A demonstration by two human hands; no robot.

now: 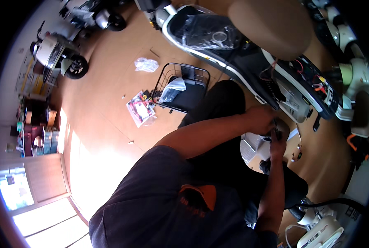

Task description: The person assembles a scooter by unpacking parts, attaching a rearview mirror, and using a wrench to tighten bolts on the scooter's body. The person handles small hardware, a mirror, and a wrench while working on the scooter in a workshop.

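Observation:
In front of me is a white and black scooter [250, 89] with its brown seat [271, 27] tipped up. My left hand [259, 120] is closed close beside the scooter's lower side. Just below it, my right hand [278, 144] is curled around a small dark piece [278, 131]. The two hands nearly meet at this piece, and its kind is too small and dark to tell. Whatever the left fingers grip is hidden behind the hand. Loose coloured wires [319, 84] show at the scooter's uncovered end.
A black wire basket [199, 74] with a plastic bag [174, 89] stands on the floor beside my knee. Near it lie a printed sheet pack [141, 109] and clear plastic wrap [146, 65]. Other scooters [58, 53] stand at the far left and along the right.

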